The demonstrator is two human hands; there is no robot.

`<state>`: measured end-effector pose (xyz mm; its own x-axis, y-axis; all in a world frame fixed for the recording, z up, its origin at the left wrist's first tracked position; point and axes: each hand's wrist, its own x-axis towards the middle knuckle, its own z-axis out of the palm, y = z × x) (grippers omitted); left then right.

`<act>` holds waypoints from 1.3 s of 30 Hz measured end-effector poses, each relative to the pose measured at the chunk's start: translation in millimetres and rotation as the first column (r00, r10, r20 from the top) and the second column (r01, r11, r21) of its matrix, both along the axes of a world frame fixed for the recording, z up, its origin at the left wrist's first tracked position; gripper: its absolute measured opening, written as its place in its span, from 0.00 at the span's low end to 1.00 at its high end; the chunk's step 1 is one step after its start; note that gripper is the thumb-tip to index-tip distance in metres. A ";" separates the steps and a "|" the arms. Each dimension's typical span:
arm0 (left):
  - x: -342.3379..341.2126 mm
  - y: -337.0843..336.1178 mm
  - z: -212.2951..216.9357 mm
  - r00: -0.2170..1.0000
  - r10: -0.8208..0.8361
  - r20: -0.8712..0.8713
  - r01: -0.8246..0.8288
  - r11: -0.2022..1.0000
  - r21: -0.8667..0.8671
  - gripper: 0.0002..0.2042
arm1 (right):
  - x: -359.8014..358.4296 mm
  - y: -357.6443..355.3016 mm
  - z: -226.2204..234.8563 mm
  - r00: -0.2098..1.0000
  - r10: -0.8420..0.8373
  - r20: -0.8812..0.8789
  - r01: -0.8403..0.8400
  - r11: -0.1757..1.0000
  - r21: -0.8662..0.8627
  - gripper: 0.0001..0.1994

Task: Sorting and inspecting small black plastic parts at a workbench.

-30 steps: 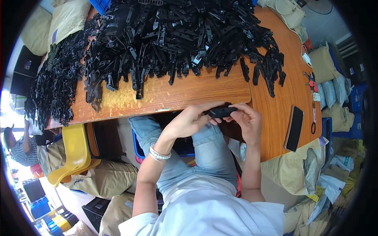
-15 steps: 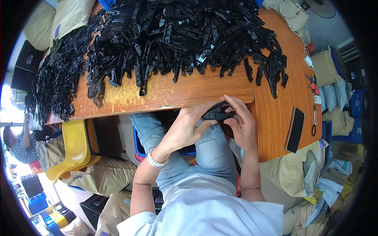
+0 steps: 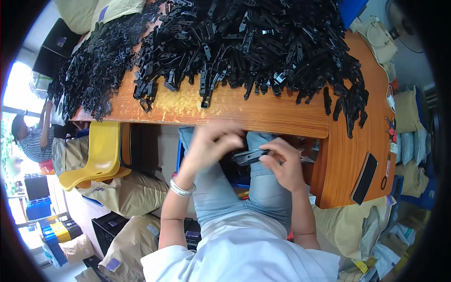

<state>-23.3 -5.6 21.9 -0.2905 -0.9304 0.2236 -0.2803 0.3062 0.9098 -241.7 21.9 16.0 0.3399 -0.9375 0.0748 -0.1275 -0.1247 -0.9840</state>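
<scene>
A long, thin black part is near the middle of the picture, a bit below the table edge. The right hand pinches its right end between thumb and fingers. It looks hard and a little shiny on top. It leans a bit, its left end lower than its right. Its small bits are too tiny to see.

White glare floods the left edge; the left grip blurs
</scene>
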 end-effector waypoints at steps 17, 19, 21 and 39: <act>112.7 -64.0 -25.6 0.690 0.530 0.492 -0.412 0.847 -0.336 0.10 | -61.9 -5.6 21.2 0.974 -0.201 -0.105 0.213 0.969 0.128 0.09; 112.2 -60.8 -26.6 0.764 0.517 0.387 -0.537 0.841 -0.063 0.11 | -74.9 -12.2 24.7 0.950 -0.265 -0.164 0.283 0.954 0.098 0.08; 112.1 -56.6 -31.5 0.801 0.532 0.276 -0.557 0.830 0.016 0.11 | -93.7 -29.1 24.7 0.905 -0.364 -0.220 0.381 0.924 0.036 0.08; 16.7 -7.8 -8.3 0.881 0.353 -0.316 -0.237 0.906 0.352 0.12 | -151.0 -140.7 8.7 0.045 -0.662 -0.748 -0.001 0.749 -0.662 0.11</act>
<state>-6.6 -13.4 13.6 0.0561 -0.9977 -0.0384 0.0538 -0.0354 0.9979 -392.8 -118.8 24.7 0.0911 -0.9249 0.3691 -0.9885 -0.0391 0.1460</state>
